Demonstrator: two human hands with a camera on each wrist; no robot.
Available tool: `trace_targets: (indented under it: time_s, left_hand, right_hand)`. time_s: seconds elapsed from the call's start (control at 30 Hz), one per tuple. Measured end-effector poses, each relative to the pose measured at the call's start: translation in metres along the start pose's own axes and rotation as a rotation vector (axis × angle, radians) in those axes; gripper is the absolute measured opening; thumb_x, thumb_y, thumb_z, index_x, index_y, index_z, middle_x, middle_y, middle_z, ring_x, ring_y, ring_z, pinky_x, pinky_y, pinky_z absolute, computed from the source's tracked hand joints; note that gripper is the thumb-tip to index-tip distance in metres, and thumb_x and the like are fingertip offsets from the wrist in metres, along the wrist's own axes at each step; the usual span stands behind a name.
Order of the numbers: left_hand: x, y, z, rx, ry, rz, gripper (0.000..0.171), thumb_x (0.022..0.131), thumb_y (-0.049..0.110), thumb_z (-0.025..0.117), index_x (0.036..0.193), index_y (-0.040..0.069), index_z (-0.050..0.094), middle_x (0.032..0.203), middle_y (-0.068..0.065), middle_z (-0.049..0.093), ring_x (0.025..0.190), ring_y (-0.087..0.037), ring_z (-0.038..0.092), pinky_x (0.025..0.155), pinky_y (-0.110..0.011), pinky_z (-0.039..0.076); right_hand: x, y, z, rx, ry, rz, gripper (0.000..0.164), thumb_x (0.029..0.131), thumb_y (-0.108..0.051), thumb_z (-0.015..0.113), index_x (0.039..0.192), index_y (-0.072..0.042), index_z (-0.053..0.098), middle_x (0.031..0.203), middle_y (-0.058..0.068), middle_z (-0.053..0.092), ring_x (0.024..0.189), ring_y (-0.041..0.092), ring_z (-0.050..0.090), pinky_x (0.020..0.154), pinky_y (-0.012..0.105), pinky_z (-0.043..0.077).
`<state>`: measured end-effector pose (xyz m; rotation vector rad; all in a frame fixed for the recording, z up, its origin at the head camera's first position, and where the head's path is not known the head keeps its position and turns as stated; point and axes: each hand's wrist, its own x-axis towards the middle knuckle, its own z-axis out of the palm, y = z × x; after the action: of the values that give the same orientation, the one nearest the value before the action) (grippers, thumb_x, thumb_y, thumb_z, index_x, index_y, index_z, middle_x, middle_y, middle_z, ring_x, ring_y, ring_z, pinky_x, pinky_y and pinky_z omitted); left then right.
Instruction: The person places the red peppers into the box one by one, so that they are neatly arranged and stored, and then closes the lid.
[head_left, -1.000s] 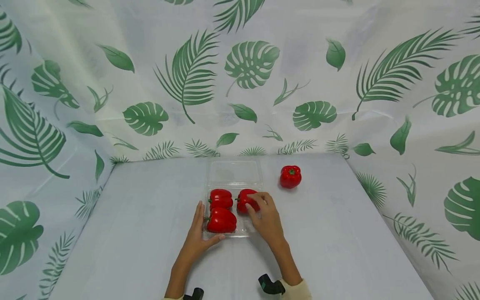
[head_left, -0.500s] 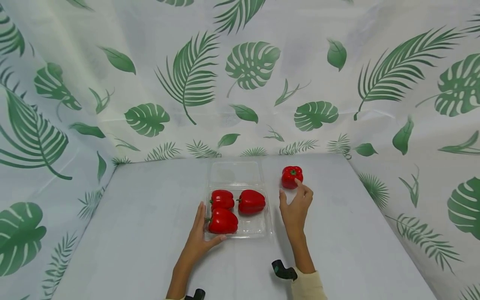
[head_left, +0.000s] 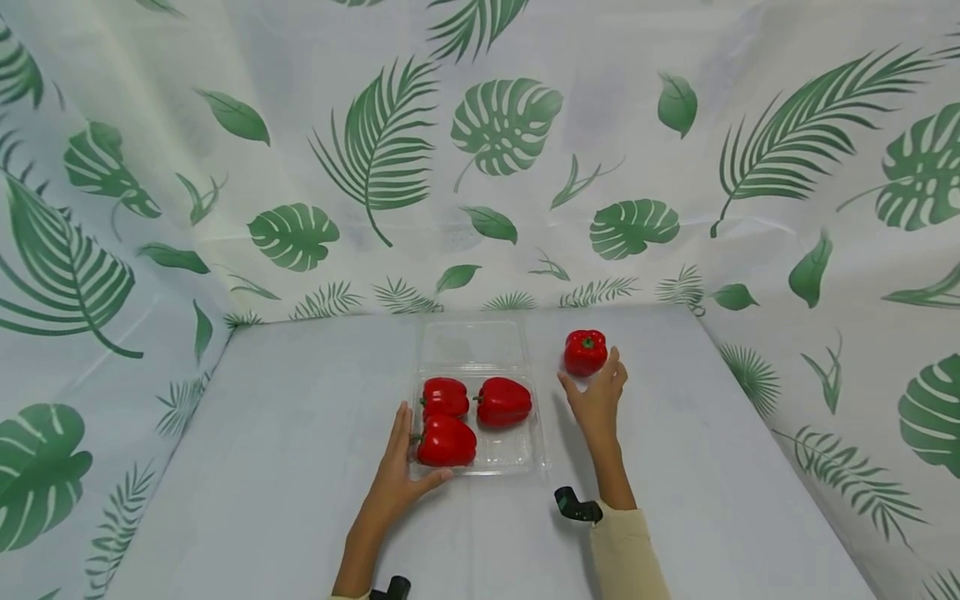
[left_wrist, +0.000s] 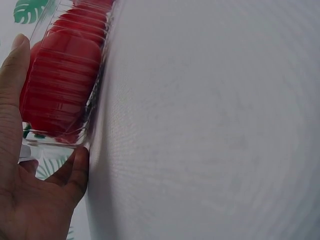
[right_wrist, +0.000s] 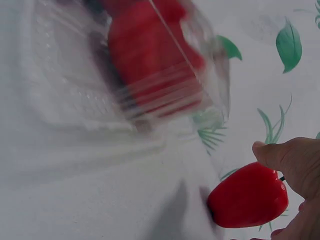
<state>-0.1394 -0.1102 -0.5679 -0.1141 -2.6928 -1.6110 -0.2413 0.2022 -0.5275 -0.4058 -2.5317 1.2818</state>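
In the head view, a clear plastic clamshell box (head_left: pixel 508 452) lies open on the table, its lid (head_left: pixel 472 344) folded back. Three red bell peppers sit inside: one at the back left (head_left: pixel 445 397), one at the front left (head_left: pixel 447 442) and one at the back right (head_left: pixel 504 402). My left hand (head_left: pixel 392 485) rests against the box's front left corner, fingers straight along its side, thumb at the front edge. Another red bell pepper (head_left: pixel 585 353) stands outside, to the right. Around its near side my right hand (head_left: pixel 597 406) spreads thumb and fingers; firm contact is unclear.
A white-covered table (head_left: pixel 262 467) carries the box and peppers. Leaf-patterned cloth (head_left: pixel 495 129) hangs behind and along both sides. A black camera mount (head_left: pixel 577 505) sits at the right wrist.
My right hand has left the back right pepper in the box and moved right to the pepper outside, its fingers now beside it. My left hand has stayed at the box.
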Motion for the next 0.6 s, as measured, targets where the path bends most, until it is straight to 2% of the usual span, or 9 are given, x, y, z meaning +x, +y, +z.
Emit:
trace_targets:
  time_s: [0.27, 0.6]
  left_hand:
    - [0.003, -0.001, 0.001, 0.018, 0.006, 0.005, 0.119, 0.072, 0.051, 0.081, 0.159, 0.023, 0.005, 0.166, -0.001, 0.006, 0.152, -0.032, 0.014, 0.110, -0.054, 0.036]
    - [0.001, 0.000, 0.001, 0.016, -0.002, -0.029, 0.120, 0.071, 0.049, 0.082, 0.158, 0.026, 0.003, 0.166, 0.000, 0.006, 0.152, -0.032, 0.015, 0.110, -0.053, 0.037]
  right_hand:
    - [0.023, 0.007, 0.007, 0.068, 0.029, 0.020, 0.099, 0.084, -0.019, 0.074, 0.155, -0.003, 0.006, 0.154, 0.027, 0.020, 0.146, 0.041, 0.022, 0.114, 0.060, 0.031]
    - [0.031, 0.019, 0.022, 0.095, 0.042, 0.044, 0.099, 0.086, -0.025, 0.074, 0.155, -0.010, 0.006, 0.152, 0.025, 0.023, 0.145, 0.039, 0.026, 0.114, 0.057, 0.034]
